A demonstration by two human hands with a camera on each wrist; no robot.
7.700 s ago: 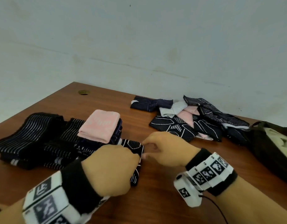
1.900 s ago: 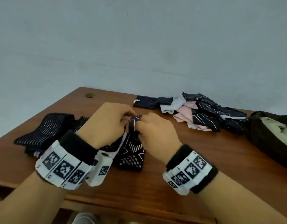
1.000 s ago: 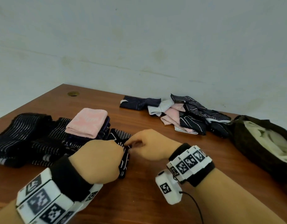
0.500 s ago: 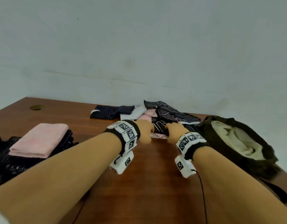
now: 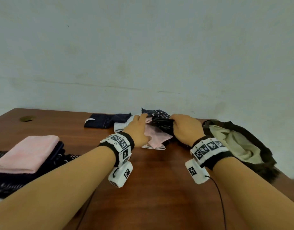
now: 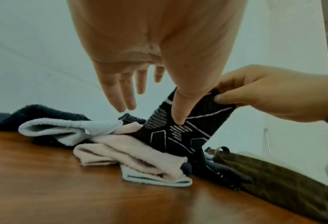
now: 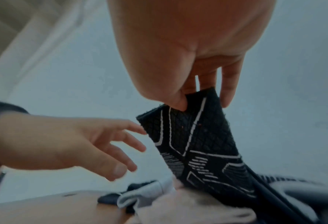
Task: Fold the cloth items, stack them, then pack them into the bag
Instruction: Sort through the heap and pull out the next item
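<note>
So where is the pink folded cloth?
In the head view the pink folded cloth lies at the table's near left, topping a dark folded stack, away from both hands.

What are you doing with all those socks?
A person is folding socks and packing them. Right now the right hand pinches the top edge of a black patterned sock and lifts it off the unfolded pile at the back of the table. The left hand is open, with its thumb on that sock. A folded stack, pink on top, sits to the left, and the open bag waits on the right.
</note>
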